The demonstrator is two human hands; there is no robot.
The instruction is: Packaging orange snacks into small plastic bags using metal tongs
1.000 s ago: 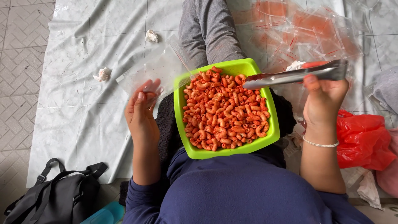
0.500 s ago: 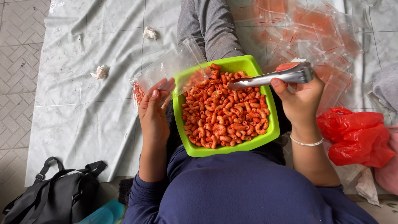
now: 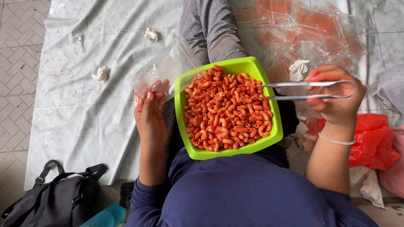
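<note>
A green square bowl (image 3: 264,143) full of red-orange curled macaroni snacks (image 3: 227,113) rests on my lap. My left hand (image 3: 149,115) holds a clear plastic bag (image 3: 166,69) beside the bowl's left rim, its mouth near the snacks. My right hand (image 3: 336,98) grips metal tongs (image 3: 294,90) whose tips reach over the right side of the snack pile. A thin bracelet (image 3: 336,141) circles my right wrist.
A pale sheet (image 3: 84,109) covers the tiled floor. Several filled clear packets (image 3: 311,33) lie at the upper right. Crumpled tissues (image 3: 101,73) lie on the sheet. A red plastic bag (image 3: 372,141) is at the right, a black bag (image 3: 54,197) at the lower left.
My right hand lowered the tongs from above the bowl's far corner down over the snacks. My left hand brought the clear bag closer to the bowl's left rim.
</note>
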